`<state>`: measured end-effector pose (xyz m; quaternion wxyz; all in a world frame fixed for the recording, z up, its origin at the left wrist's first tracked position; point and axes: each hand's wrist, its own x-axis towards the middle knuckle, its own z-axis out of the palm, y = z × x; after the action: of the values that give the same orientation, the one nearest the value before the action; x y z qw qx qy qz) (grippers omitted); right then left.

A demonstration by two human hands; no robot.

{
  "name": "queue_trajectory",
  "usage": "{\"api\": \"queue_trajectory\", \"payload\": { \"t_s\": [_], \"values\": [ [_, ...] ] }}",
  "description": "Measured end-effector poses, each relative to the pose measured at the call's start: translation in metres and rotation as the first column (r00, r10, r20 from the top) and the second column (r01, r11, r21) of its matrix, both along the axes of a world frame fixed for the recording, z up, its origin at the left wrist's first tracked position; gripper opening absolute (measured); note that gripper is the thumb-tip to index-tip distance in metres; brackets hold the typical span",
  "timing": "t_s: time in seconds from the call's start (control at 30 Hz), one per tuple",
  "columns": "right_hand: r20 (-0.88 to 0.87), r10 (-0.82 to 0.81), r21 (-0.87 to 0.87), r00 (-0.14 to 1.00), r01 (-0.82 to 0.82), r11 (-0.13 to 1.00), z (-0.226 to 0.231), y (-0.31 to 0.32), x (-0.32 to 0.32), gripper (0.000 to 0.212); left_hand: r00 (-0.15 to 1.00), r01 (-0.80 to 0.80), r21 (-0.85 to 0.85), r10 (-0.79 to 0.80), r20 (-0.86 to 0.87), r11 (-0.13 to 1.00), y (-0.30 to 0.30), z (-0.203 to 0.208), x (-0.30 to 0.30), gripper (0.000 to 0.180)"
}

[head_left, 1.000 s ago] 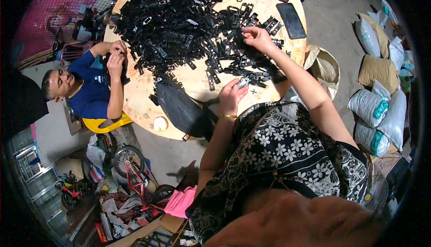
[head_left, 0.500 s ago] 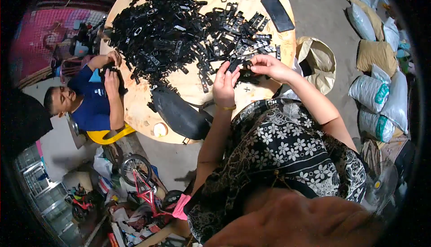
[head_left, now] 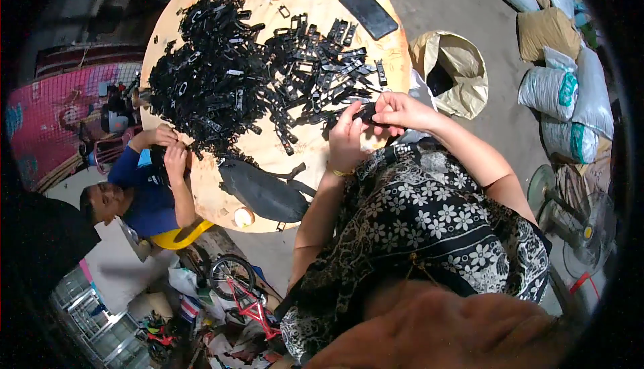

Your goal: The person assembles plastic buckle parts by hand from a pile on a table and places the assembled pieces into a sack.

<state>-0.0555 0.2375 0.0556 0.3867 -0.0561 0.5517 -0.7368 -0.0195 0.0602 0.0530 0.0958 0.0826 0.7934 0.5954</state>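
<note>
Black part (head_left: 365, 112) — mostly hidden between both hands.

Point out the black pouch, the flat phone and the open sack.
black pouch (head_left: 263, 191), head view, middle of its body
flat phone (head_left: 368, 12), head view, centre of its dark face
open sack (head_left: 463, 74), head view, its tan side wall

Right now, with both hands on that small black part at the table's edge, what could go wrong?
The black part is pinched between left hand and right hand right at the round table rim; a slip could drop it. The loose parts pile nearly touches them and could get knocked off.
</note>
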Motion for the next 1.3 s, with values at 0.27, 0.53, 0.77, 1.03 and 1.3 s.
{"api": "queue_trajectory", "payload": {
  "t_s": [0.27, 0.53, 0.77, 1.03, 1.3],
  "values": [
    [0.163, -0.107, -0.096, 0.981, 0.124, 0.988, -0.016, 0.011, 0.012, 0.019, 0.982, -0.082, 0.078, 0.068, 0.176, 0.994, 0.020, 0.002, -0.001, 0.041],
    [0.217, -0.259, -0.128, 0.941, 0.291, 0.948, -0.035, 0.023, 0.028, 0.023, 0.987, -0.088, 0.179, 0.061, 0.149, 0.980, 0.037, -0.019, -0.002, 0.044],
    [0.239, -0.311, -0.047, 0.920, 0.331, 0.943, -0.030, 0.031, 0.027, 0.018, 0.959, -0.091, 0.324, -0.005, 0.283, 0.942, 0.043, -0.032, -0.006, 0.042],
    [0.243, -0.294, -0.039, 0.924, 0.312, 0.949, -0.038, 0.051, 0.024, 0.018, 0.998, 0.044, -0.195, -0.053, -0.044, 0.980, 0.057, -0.025, -0.004, 0.046],
    [-0.216, -0.240, 0.493, 0.946, 0.318, 0.810, -0.029, 0.044, 0.031, 0.022, 0.990, -0.048, 0.059, 0.040, 0.132, 0.997, 0.053, -0.041, -0.009, 0.044]
  ]
}}
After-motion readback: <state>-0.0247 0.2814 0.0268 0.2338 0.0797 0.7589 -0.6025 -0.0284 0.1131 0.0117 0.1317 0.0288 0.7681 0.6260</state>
